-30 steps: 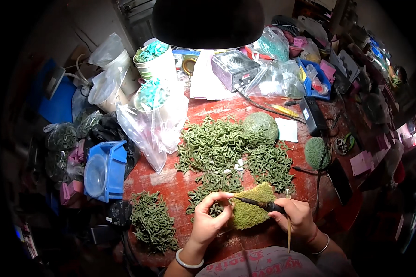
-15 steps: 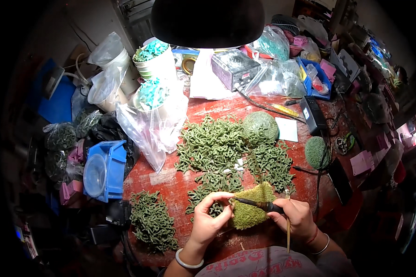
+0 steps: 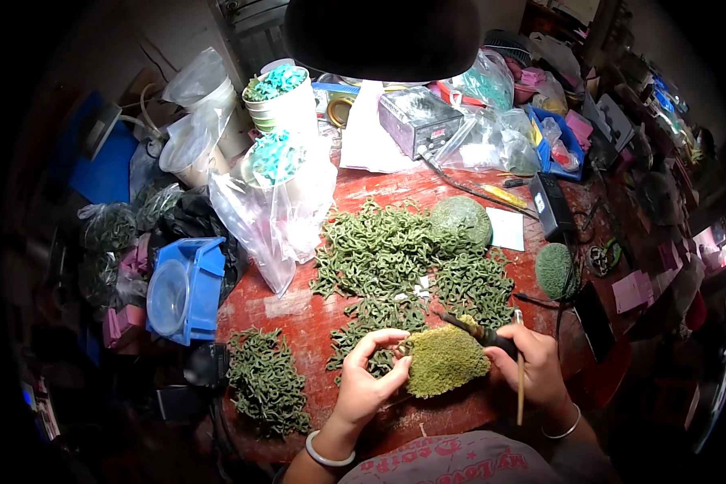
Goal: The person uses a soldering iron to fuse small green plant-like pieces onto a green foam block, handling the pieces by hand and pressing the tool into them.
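My right hand [image 3: 532, 361] is closed around a black-handled soldering-iron-like pen [image 3: 492, 337]; its thin dark tip points left above a yellow-green mossy-looking pad [image 3: 448, 363]. A thin wooden stick [image 3: 520, 387] is also held among the right fingers, pointing down. My left hand [image 3: 373, 375] is at the pad's left edge, with thumb and forefinger pinching a small dark-green piece [image 3: 404, 348], mostly hidden. Beyond the hands lies a large heap of green, twisted worm-like pieces [image 3: 371, 250], with a smaller heap [image 3: 268, 383] to the left.
A rounded green lump [image 3: 461, 219] and a smaller one [image 3: 555, 270] rest on the red table [image 3: 298, 319]. A control box [image 3: 419, 119] with a cable stands at the back. Plastic-covered cups [image 3: 278, 161] and a blue bin [image 3: 185, 290] are left; a black adapter [image 3: 549, 203] is right.
The pen's tip has lifted away from the left fingertips, up and to the right. My right hand has shifted slightly right. The pad looks tilted differently; the left hand has barely moved.
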A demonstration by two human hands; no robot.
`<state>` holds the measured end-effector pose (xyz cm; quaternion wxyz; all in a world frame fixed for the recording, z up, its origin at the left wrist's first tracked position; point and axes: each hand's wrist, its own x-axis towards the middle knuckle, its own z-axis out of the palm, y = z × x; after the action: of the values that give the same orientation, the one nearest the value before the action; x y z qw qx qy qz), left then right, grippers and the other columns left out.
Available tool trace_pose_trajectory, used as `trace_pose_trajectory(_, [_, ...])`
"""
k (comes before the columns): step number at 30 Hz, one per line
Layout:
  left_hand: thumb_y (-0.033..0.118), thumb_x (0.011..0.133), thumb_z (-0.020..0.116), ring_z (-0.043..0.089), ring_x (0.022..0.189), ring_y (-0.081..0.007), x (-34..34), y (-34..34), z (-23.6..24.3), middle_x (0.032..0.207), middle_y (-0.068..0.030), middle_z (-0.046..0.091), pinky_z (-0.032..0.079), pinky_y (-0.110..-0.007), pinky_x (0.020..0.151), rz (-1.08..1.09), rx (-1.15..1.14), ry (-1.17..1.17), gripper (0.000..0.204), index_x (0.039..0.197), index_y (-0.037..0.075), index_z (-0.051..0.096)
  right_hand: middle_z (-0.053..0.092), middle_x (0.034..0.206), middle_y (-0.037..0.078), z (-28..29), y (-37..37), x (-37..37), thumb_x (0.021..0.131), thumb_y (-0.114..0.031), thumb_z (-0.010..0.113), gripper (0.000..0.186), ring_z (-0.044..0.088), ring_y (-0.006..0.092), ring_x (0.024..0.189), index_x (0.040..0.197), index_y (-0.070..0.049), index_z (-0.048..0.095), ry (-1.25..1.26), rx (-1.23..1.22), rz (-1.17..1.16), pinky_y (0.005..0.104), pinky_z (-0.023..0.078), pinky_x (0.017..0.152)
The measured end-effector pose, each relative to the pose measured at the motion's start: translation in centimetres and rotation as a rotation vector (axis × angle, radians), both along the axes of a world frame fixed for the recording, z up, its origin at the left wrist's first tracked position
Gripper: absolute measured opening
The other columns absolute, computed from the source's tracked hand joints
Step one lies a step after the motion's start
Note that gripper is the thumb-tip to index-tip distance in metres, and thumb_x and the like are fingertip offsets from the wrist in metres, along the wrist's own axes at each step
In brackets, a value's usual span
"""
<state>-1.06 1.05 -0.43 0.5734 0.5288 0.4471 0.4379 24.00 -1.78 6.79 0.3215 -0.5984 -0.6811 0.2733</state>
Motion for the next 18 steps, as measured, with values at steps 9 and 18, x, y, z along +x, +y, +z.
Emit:
trace_pose_trajectory(9, [-0.004, 0.089, 0.069, 0.053, 0.068, -0.0023, -0.3, -0.1, 0.0, 0.094, 0.0014, 0.059, 0.038, -0.017, 0.053, -0.021, -0.103, -0.061, 0.037, 0.125, 0.003, 0.062, 0.069, 0.083, 0.016, -4.5, 6.8, -3.2, 0.08, 0.0, 0.073, 0.028, 0.071, 0.0355, 0.078, 0.103, -0.002, 0.058, 0.017, 0.114, 0.204, 0.0417, 0.054, 0.065])
trace_pose_trajectory(18, [-0.001, 0.091, 0.065, 0.053, 0.068, -0.0046, -0.8, -0.2, 1.1, 0.094, -0.0007, 0.059, 0.034, -0.016, 0.052, 0.018, -0.41, -0.437, 0.037, 0.127, 0.004, 0.057, 0.072, 0.087, 0.015, -4.8, 8.7, -4.1, 0.078, -0.005, 0.079, 0.037, 0.072, 0.0356, 0.082, 0.103, -0.003, 0.052, -0.132, 0.025, 0.293, 0.0407, 0.056, 0.07])
